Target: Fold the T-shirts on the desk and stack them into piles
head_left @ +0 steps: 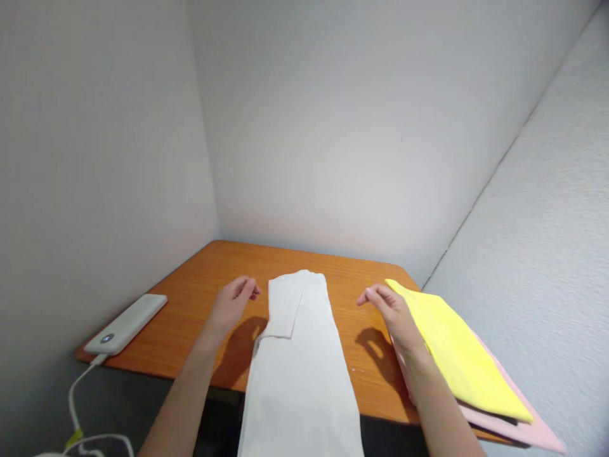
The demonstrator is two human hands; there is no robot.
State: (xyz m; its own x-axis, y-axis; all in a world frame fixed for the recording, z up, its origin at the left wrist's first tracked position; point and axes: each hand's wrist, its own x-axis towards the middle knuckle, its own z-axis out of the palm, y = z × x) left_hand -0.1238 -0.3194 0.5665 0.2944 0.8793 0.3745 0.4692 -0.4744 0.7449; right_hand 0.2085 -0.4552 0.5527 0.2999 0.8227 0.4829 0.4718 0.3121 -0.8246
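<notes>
So the white garment (302, 374) lay in a long folded strip down the middle of the wooden table (342, 270), running past its front edge, a small flap folded over near the far end. Left hand (235, 301) and right hand (387, 308) hovered either side, fingers loosely curled, nothing in them. Yellow cloth (461, 349) sat over pink cloth (537, 431) on the right
</notes>
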